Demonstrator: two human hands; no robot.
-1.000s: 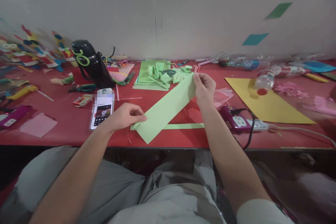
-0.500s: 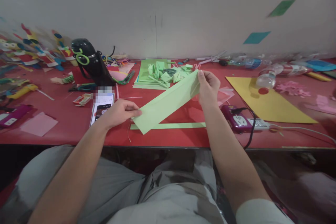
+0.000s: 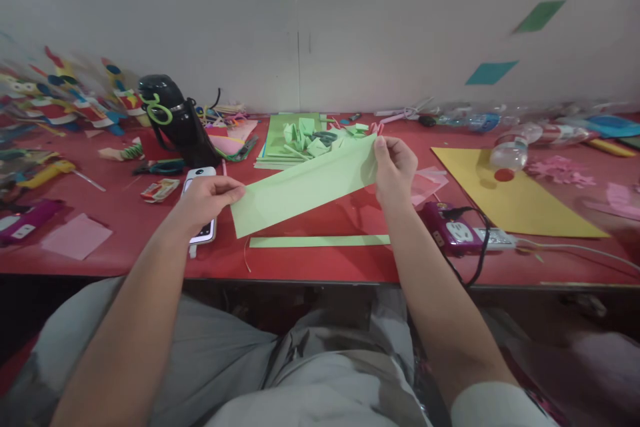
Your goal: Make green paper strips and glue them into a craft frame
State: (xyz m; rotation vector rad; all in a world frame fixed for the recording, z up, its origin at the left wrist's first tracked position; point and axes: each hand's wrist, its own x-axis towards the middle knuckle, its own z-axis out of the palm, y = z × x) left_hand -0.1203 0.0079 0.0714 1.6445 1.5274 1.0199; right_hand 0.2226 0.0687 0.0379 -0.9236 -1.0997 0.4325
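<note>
A pale green sheet of paper (image 3: 305,190) stretches between my two hands above the red tabletop, its right end higher than its left. My left hand (image 3: 210,200) pinches the upper left corner between thumb and fingers. At the other end, my right hand (image 3: 395,170) grips the upper right corner, thumb in front. Below the sheet a narrow green paper strip (image 3: 320,241) lies flat near the table's front edge. Behind it, folded green paper pieces (image 3: 313,137) rest on a stack of green paper (image 3: 280,121). A phone (image 3: 206,230) lies partly hidden under my left hand.
A black bottle (image 3: 175,120) stands at the back left, near paper figures (image 3: 90,107). On the right are a purple power strip (image 3: 447,230) with cables, yellow paper (image 3: 520,200) and plastic bottles (image 3: 510,150). Pink paper (image 3: 76,236) lies at left.
My left hand has moved up and to the left, bringing the sheet's left end with it, so the sheet slopes less. More of the phone shows. My right hand has barely moved.
</note>
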